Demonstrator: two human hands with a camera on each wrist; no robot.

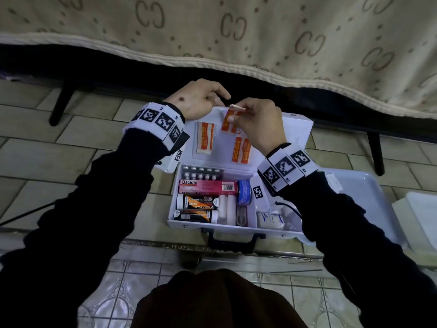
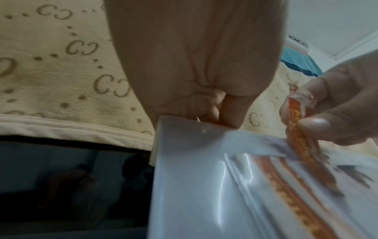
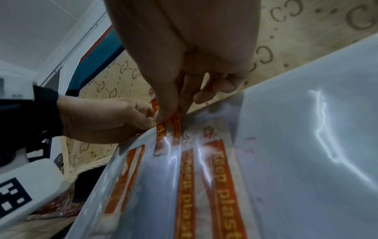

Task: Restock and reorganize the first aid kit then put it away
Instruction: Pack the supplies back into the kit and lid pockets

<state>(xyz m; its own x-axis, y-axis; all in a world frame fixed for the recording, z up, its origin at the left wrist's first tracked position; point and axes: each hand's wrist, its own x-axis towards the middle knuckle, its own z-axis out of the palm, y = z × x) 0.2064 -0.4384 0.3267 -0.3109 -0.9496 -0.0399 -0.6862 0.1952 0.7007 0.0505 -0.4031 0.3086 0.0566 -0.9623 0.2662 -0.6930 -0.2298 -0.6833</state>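
The white first aid kit (image 1: 293,230) lies open on the tiled floor, its lid (image 1: 290,131) raised toward the bed. My left hand (image 1: 201,100) grips the lid's top edge (image 2: 180,124) and the rim of its clear plastic pocket. My right hand (image 1: 255,124) pinches orange-and-white plaster strips (image 1: 228,121) (image 2: 298,122) (image 3: 163,134), their lower ends inside the pocket. More plaster strips (image 1: 205,138) (image 3: 220,182) lie in the pocket. The base holds a pink Bacidin box (image 1: 208,186), two tablet tubes (image 1: 196,201), bandage rolls (image 1: 227,209) and a blue tape roll (image 1: 244,192).
A bed with a beige patterned blanket (image 1: 236,31) overhangs just behind the kit, on black legs (image 1: 60,102). A pale blue tray (image 1: 369,192) and a white box (image 1: 416,216) sit right of the kit. My knee (image 1: 212,301) is near the kit's black handle (image 1: 233,240).
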